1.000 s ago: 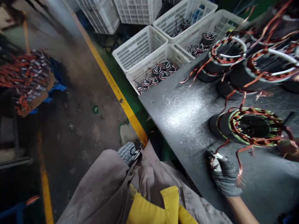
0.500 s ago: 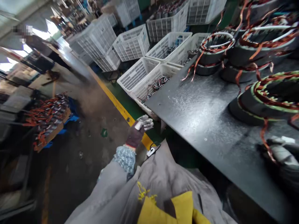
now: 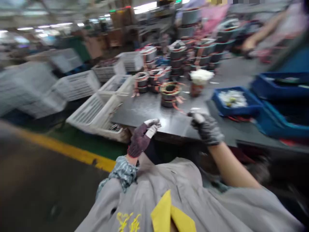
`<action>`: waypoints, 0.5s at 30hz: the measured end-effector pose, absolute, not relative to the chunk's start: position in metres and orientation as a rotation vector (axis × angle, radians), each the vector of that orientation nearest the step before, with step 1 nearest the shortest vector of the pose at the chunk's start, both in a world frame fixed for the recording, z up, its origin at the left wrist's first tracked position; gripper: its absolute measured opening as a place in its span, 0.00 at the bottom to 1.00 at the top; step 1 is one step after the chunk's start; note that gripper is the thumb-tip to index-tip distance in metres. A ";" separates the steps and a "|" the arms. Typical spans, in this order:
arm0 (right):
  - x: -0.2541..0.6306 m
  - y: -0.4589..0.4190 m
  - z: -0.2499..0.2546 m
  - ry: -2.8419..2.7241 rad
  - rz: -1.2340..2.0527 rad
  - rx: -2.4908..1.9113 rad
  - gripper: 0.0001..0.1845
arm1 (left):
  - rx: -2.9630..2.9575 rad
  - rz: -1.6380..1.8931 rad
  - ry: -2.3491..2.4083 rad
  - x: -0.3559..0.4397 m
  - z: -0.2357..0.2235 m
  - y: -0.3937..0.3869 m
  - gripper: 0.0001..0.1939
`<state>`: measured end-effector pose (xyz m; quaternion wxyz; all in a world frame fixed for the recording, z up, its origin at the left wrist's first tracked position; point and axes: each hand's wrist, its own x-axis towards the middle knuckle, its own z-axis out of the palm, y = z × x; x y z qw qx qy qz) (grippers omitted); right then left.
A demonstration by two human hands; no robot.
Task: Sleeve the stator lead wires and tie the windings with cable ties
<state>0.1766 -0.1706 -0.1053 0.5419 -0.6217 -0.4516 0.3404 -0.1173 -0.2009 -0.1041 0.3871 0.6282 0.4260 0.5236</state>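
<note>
My left hand (image 3: 142,139), in a dark maroon knit glove with white-tipped fingers, is curled around a small white item (image 3: 151,131) just off the near edge of the dark metal table (image 3: 142,112). My right hand (image 3: 207,129), in a dark grey glove, rests at that edge and grips a small white piece (image 3: 198,117). The nearest electric motor stator (image 3: 170,95), with copper windings and loose leads, stands on the table between and beyond my hands. Motion blur hides what the white items are.
Several more wound stators (image 3: 148,79) crowd the table's far end. White plastic crates (image 3: 96,111) line its left side, and blue trays (image 3: 233,101) lie to the right. A cup with white contents (image 3: 199,80) stands nearby. A co-worker's bare arm (image 3: 260,37) shows at upper right.
My view has swung up and along the table, so the stators look smaller and farther away. My right hand now shows at the table's near edge, and my left hand has come up beside it.
</note>
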 end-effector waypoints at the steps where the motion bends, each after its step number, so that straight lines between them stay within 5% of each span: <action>1: 0.174 -0.173 -0.112 -1.048 0.938 -1.354 0.24 | 1.654 1.281 1.060 -0.107 -0.102 -0.192 0.28; 10: 0.149 -0.216 -0.128 -0.911 1.036 -1.002 0.23 | 1.870 0.750 1.011 -0.034 -0.092 -0.189 0.17; 15: 0.178 -0.190 -0.126 -0.764 1.017 -0.997 0.30 | 1.540 0.777 1.023 -0.036 -0.104 -0.195 0.23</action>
